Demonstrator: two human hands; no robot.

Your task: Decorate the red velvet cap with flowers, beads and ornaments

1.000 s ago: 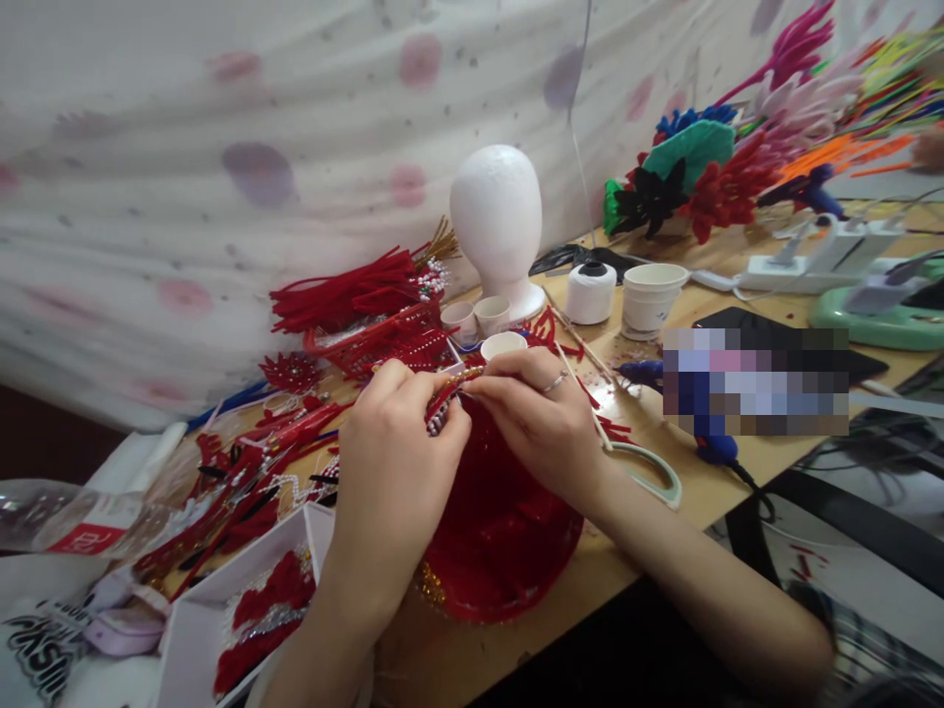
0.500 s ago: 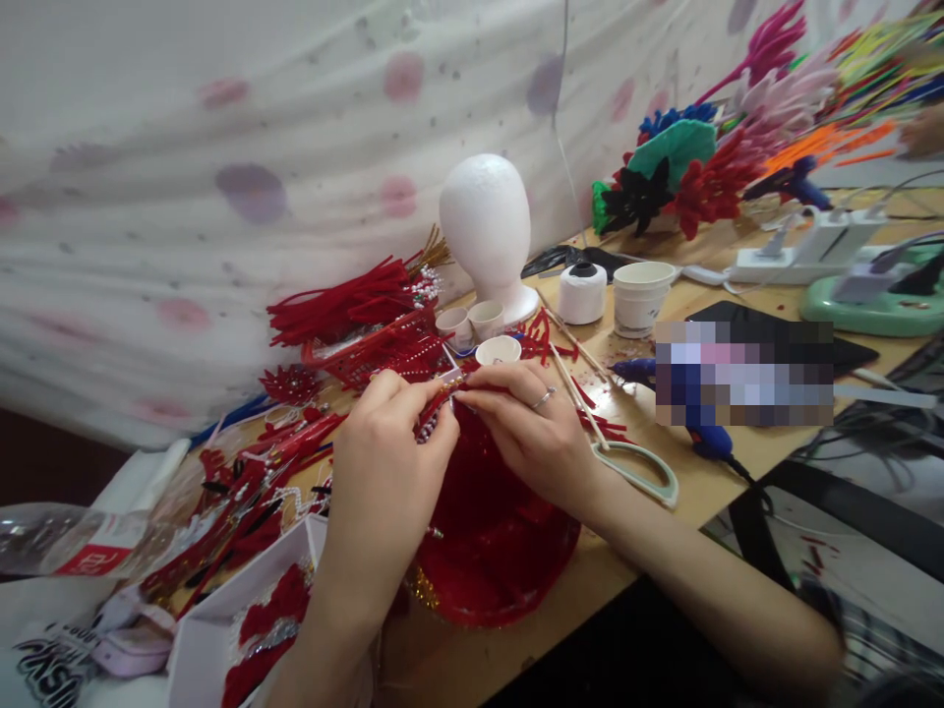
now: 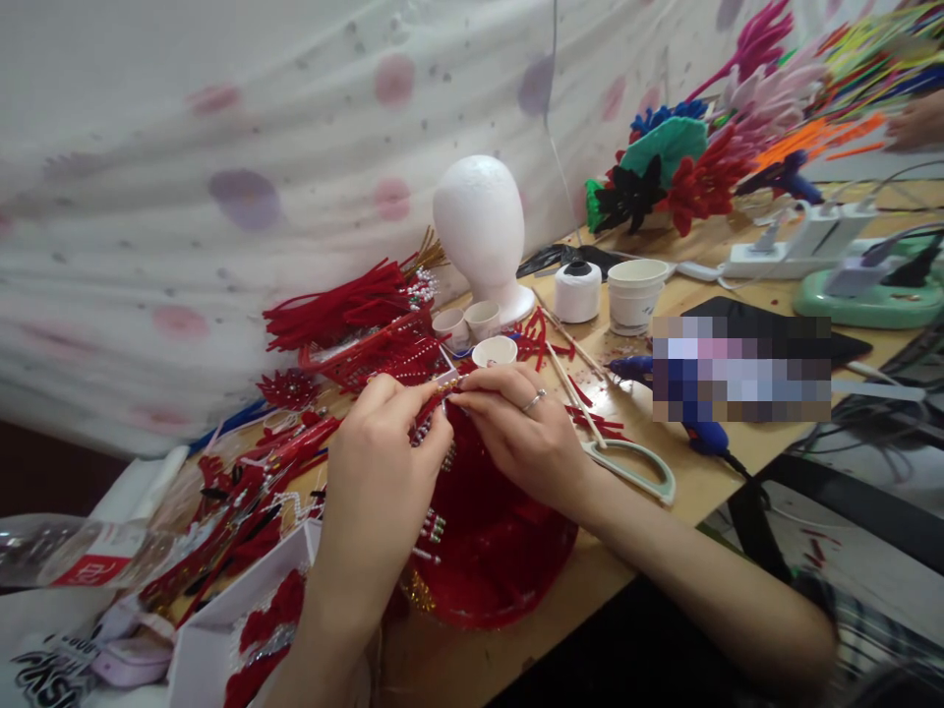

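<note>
A red, hollow, hat-like piece (image 3: 508, 560) rests at the table's front edge, gold glitter trim on its lower left side. Over its far rim, both hands meet fingertip to fingertip. My left hand (image 3: 387, 452) is closed in a pinch on a beaded trim (image 3: 434, 526), whose silvery strands hang down over the red piece. Close beside it, my right hand (image 3: 523, 428), a ring on one finger, also pinches at the rim. Its fingertips cover what they hold, so I cannot make that out.
A white foam head (image 3: 479, 226) stands behind small cups (image 3: 494, 351). To the right lie scissors (image 3: 641, 472), a blue glue gun (image 3: 697, 423) and power strips (image 3: 803, 251). On the left are a white box (image 3: 196, 649) and a plastic bottle (image 3: 95, 551). Another person's hand (image 3: 918, 123) shows far right.
More of the beaded strands now shows below my left hand, hanging over the red piece. Both hands stay at the rim. The view has shifted slightly.
</note>
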